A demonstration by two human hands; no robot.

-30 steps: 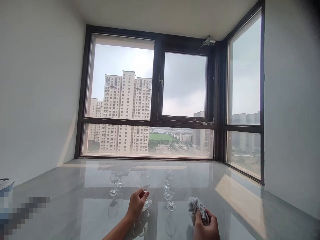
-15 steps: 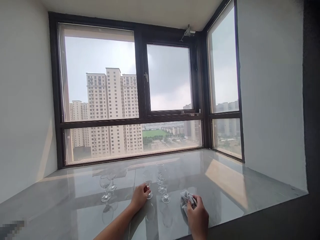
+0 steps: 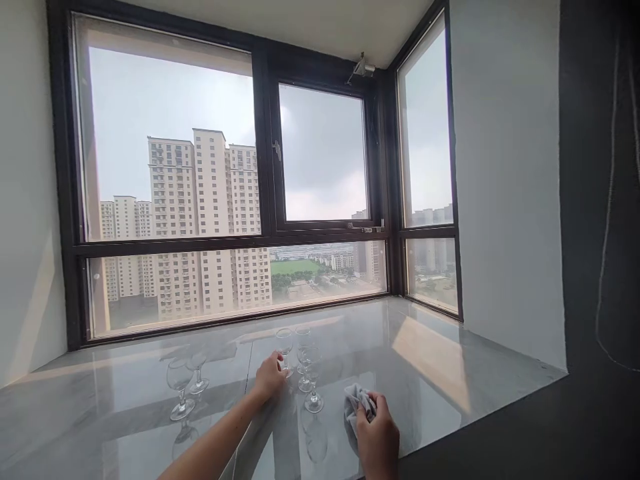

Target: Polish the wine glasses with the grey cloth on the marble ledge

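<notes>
Holding a clear wine glass [image 3: 285,341] low down near its stem, the left hand [image 3: 273,373] has its fingers drawn in narrow around it. The glass is upright, bowl at the top, toward the middle of a shiny grey sill [image 3: 370,347]; the fingers partly cover its lower part, so I cannot tell whether its foot rests on the surface.

Just to the right of it stands a tight cluster of similar glasses [image 3: 314,383], all upright and overlapping one another in the view, so that their clear bowls are hard to separate. Nearer the person and farther right, the right hand [image 3: 379,433] has its fingers closed on a crumpled grey cloth [image 3: 358,403], bunched up and apart from the glasses.

Well off to the left of the left hand, two more glasses stand close together: a nearer one [image 3: 179,383] and one slightly behind it [image 3: 198,367]. A patch of sunlight [image 3: 430,357] lies across the sill on the right.

Beyond the sill is a dark-framed window [image 3: 267,200] with a handle [image 3: 277,151]. Tall pale buildings [image 3: 210,200] and a green field [image 3: 295,267] show through the panes. To the right is a plain pale wall [image 3: 510,167].
</notes>
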